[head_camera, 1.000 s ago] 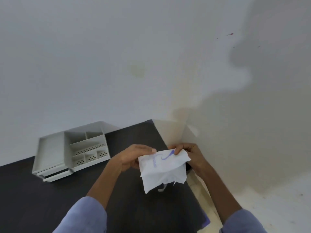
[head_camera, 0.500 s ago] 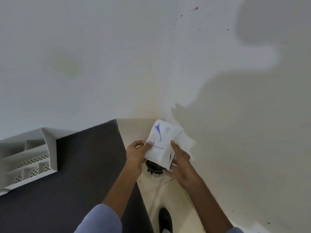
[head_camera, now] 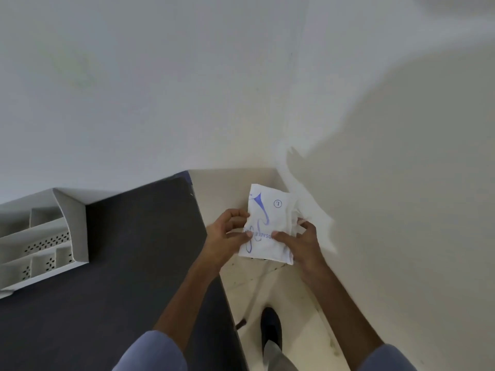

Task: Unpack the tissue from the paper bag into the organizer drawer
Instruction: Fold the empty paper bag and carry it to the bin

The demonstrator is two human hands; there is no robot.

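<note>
I hold the bag (head_camera: 267, 226) in both hands, out past the right edge of the dark surface (head_camera: 120, 263), over the pale floor (head_camera: 281, 290) in the corner where two white walls meet. My left hand (head_camera: 223, 236) has a narrow grip on the bag's left edge, thumb on the front face, fingers curled behind. My right hand (head_camera: 300, 242) pinches the lower right part, thumb laid across the printed front and the other fingers spread around the right side. Both grips are closed on the bag.

The bag is white, flat and upright, tilted a little to the right, with blue print that reads upside down from where I look and a small circled mark near its top right corner. At its right edge, by my right fingers, something white and crumpled pokes out; whether that is tissue or a fold of the bag I cannot tell.

The organizer (head_camera: 42, 245) sits on the surface well to the left, partly cut off by the frame edge. It is white, with open compartments and perforated dividers on top. Its drawer is not clear from here.

Both my sleeves are light blue. Below the bag, on the floor, my dark shoe (head_camera: 270, 328) shows beside the surface's edge.
</note>
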